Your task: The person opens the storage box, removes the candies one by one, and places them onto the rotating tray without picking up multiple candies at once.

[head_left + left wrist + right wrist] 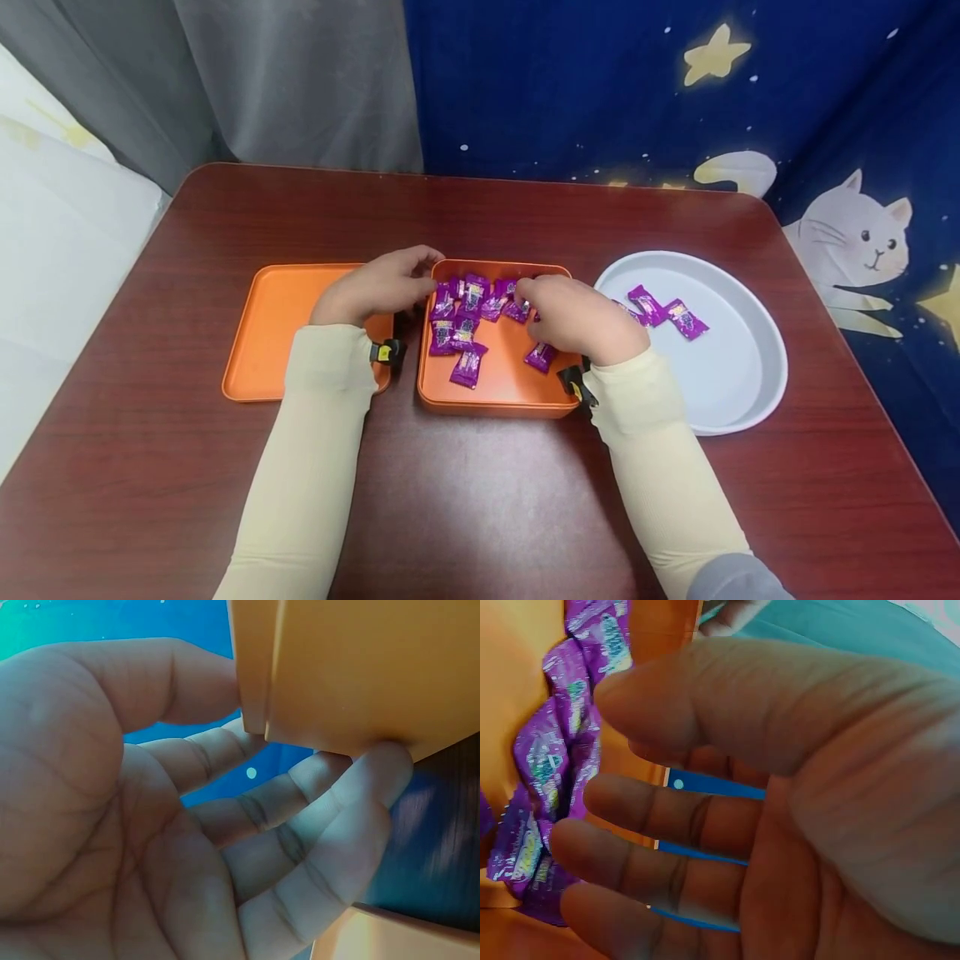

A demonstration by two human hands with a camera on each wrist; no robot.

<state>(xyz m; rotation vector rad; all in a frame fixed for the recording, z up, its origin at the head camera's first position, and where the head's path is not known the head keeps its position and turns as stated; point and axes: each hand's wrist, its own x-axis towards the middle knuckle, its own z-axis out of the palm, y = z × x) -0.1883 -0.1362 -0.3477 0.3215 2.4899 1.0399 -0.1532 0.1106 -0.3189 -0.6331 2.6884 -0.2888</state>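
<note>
An orange box (pixel 498 408) stands at the middle of the table, with several purple-wrapped candies (pixel 468 367) inside, mostly along its left and far sides. My left hand (pixel 378 287) holds the box by its far left corner; in the left wrist view the thumb touches the rim and the bent fingers reach round the wall (pixel 375 667). Over the right part of the box is my right hand (pixel 581 317), its fingers loosely extended beside a row of candies (pixel 544 761). Nothing shows between its thumb and fingers in the right wrist view.
An orange lid (pixel 262 333) lies left of the box, partly under the left forearm. To the right stands a round pale dish (pixel 723 375) with several candies (pixel 686 319) near its far left side; the right forearm crosses its edge. Curtains hang behind the table.
</note>
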